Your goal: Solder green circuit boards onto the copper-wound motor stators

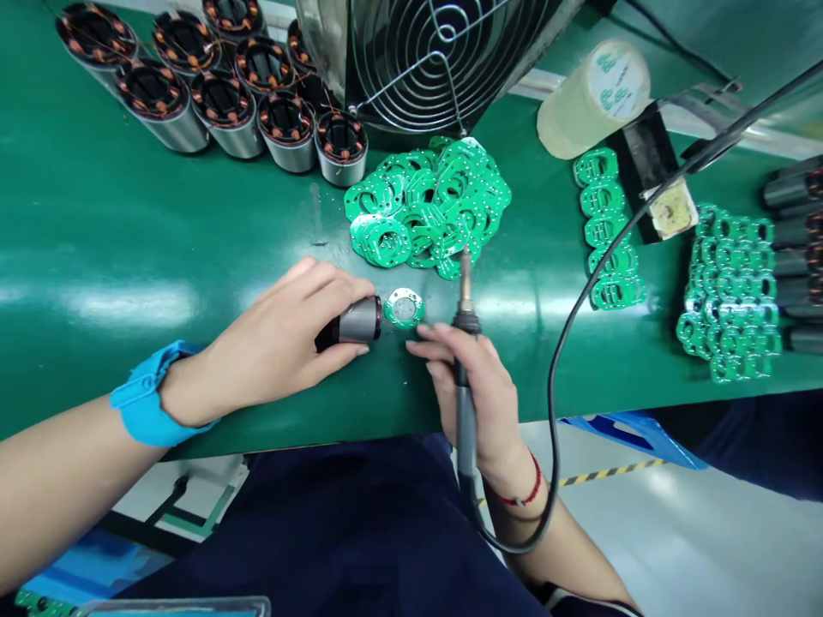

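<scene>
My left hand [289, 330], with a blue strap at the wrist, is closed around a motor stator [358, 320] that lies on its side on the green bench. Its copper-wound end faces right, close to a single green ring-shaped circuit board [405, 308]; whether they touch I cannot tell. A soldering iron [465, 411] rests in my right hand [472, 386], its metal tip pointing away from me toward the heap of green circuit boards [428, 201]. The fingertips of that hand are just right of the single board.
Several upright stators [279, 128] stand at the back left beside a fan [443, 60]. Right of it are a roll of tape [591, 98], a soldering sponge holder [669, 210] and stacked boards [729, 291]. The iron's black cable [566, 343] loops across the right side.
</scene>
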`<state>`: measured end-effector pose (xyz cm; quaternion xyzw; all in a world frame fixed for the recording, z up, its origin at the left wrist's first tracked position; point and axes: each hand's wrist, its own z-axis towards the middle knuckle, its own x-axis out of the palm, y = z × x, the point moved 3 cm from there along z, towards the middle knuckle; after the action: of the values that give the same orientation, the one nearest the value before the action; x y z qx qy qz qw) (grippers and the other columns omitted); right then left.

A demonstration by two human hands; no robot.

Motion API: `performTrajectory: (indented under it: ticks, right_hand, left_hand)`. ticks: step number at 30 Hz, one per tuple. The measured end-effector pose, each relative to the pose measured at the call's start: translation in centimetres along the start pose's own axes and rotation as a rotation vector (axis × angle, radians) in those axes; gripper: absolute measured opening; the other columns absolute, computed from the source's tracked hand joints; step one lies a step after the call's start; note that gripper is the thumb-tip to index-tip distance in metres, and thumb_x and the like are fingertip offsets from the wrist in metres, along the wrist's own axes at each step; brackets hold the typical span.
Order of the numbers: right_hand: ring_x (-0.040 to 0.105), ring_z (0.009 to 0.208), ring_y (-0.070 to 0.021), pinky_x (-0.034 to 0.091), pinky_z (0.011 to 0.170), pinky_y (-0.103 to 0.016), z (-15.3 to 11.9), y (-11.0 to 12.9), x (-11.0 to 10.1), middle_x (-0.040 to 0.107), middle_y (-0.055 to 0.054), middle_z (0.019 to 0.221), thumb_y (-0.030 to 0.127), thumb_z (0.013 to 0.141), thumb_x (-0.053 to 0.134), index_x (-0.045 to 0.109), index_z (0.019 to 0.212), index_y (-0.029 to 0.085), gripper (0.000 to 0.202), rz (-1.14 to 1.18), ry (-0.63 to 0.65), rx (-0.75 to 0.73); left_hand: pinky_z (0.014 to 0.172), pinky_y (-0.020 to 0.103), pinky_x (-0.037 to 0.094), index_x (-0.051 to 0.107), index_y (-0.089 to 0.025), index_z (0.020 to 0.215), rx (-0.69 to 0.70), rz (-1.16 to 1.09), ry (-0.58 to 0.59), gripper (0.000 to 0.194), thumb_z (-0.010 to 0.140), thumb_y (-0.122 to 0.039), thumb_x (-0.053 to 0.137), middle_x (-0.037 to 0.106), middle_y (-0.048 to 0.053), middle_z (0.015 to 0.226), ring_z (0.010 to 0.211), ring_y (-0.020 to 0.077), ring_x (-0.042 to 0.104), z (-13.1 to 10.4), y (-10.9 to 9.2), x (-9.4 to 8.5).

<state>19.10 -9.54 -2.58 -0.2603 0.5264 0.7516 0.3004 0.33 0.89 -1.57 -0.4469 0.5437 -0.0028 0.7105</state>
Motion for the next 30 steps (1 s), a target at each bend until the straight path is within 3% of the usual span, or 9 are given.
performTrajectory:
  ticks: [3, 5, 8, 13, 17, 23, 25, 27, 30]
  right_hand:
    - [0.067, 0.113, -0.026, 0.054, 0.092, -0.046, 1.0, 0.5, 0.4, 0.075, -0.007, 0.113, 0.015, 0.094, 0.054, 0.054, 0.127, 0.028, 0.036, -0.154, 0.012, -0.071]
    - [0.066, 0.112, -0.027, 0.053, 0.092, -0.046, 1.3, 0.5, 0.4, 0.074, -0.007, 0.107, 0.016, 0.092, 0.056, 0.056, 0.123, 0.026, 0.032, -0.185, 0.003, -0.078]
    - [0.067, 0.103, -0.026, 0.053, 0.089, -0.045, 1.1, 0.6, 0.2, 0.075, -0.006, 0.098, 0.017, 0.092, 0.055, 0.056, 0.122, 0.025, 0.031, -0.177, -0.01, -0.042]
    - [0.066, 0.071, -0.0182, 0.052, 0.069, -0.034, 0.7, 0.8, -0.1, 0.073, 0.0, 0.084, 0.013, 0.091, 0.055, 0.053, 0.126, 0.027, 0.037, -0.14, -0.093, 0.114]
    - [0.068, 0.071, -0.0169, 0.054, 0.069, -0.032, 1.2, 1.0, 0.6, 0.069, 0.001, 0.082, 0.021, 0.09, 0.061, 0.054, 0.124, 0.025, 0.035, -0.034, -0.132, 0.246]
    - [0.07, 0.081, -0.0139, 0.058, 0.08, -0.031, 2.6, 1.7, 0.6, 0.069, 0.002, 0.089, 0.018, 0.089, 0.063, 0.05, 0.123, 0.027, 0.037, 0.314, -0.338, 0.313]
    - [0.07, 0.081, -0.0142, 0.058, 0.079, -0.031, 3.1, 1.6, 0.6, 0.068, 0.002, 0.087, 0.019, 0.09, 0.061, 0.048, 0.123, 0.027, 0.036, 0.427, -0.317, 0.347]
    - [0.07, 0.078, -0.0142, 0.057, 0.076, -0.03, 4.0, 1.4, 0.8, 0.068, 0.002, 0.085, 0.02, 0.091, 0.059, 0.047, 0.123, 0.026, 0.035, 0.483, -0.198, 0.33]
    - [0.067, 0.074, -0.0144, 0.056, 0.073, -0.03, 5.4, 1.9, 1.0, 0.065, 0.003, 0.082, 0.016, 0.091, 0.054, 0.051, 0.122, 0.026, 0.032, 0.305, -0.007, 0.184]
  left_hand:
    - [0.088, 0.039, 0.045, 0.057, -0.019, 0.119, 0.005, 0.008, -0.004, 0.031, 0.092, -0.034, 0.054, 0.063, 0.007, 0.106, 0.099, 0.0251, 0.055, 0.0, 0.0, 0.0]
    - [0.088, 0.039, 0.045, 0.056, -0.018, 0.119, 0.006, 0.013, 0.002, 0.031, 0.092, -0.034, 0.054, 0.063, 0.008, 0.105, 0.099, 0.0249, 0.056, 0.1, 0.0, -0.1]
    - [0.088, 0.039, 0.046, 0.057, -0.016, 0.116, -0.001, 0.018, 0.011, 0.031, 0.092, -0.034, 0.055, 0.063, 0.009, 0.105, 0.1, 0.0251, 0.056, 0.2, -0.1, -0.1]
    - [0.086, 0.04, 0.049, 0.057, -0.016, 0.112, -0.098, -0.056, -0.02, 0.033, 0.088, -0.038, 0.059, 0.064, 0.008, 0.104, 0.096, 0.0245, 0.058, 0.3, -0.4, -0.4]
    - [0.08, 0.036, 0.053, 0.054, -0.019, 0.113, -0.226, -0.296, -0.01, 0.038, 0.085, -0.042, 0.064, 0.065, 0.006, 0.107, 0.095, 0.0227, 0.063, -0.3, -0.6, -0.2]
    - [0.077, 0.033, 0.056, 0.046, -0.023, 0.116, -0.203, -0.56, 0.069, 0.036, 0.086, -0.03, 0.063, 0.063, 0.003, 0.104, 0.092, 0.0186, 0.064, -0.8, -1.0, 0.5]
    - [0.079, 0.036, 0.056, 0.046, -0.022, 0.116, -0.199, -0.512, 0.057, 0.034, 0.086, -0.027, 0.062, 0.064, 0.005, 0.107, 0.094, 0.0197, 0.065, -0.6, -0.9, 0.7]
    - [0.086, 0.042, 0.054, 0.048, -0.021, 0.114, -0.163, -0.357, 0.021, 0.032, 0.086, -0.026, 0.062, 0.064, 0.007, 0.11, 0.1, 0.0235, 0.063, -0.2, -0.8, 0.8]
    - [0.092, 0.049, 0.051, 0.051, -0.02, 0.111, -0.082, -0.102, -0.046, 0.028, 0.086, -0.024, 0.063, 0.064, 0.01, 0.115, 0.107, 0.0287, 0.06, -0.2, -0.9, 0.7]
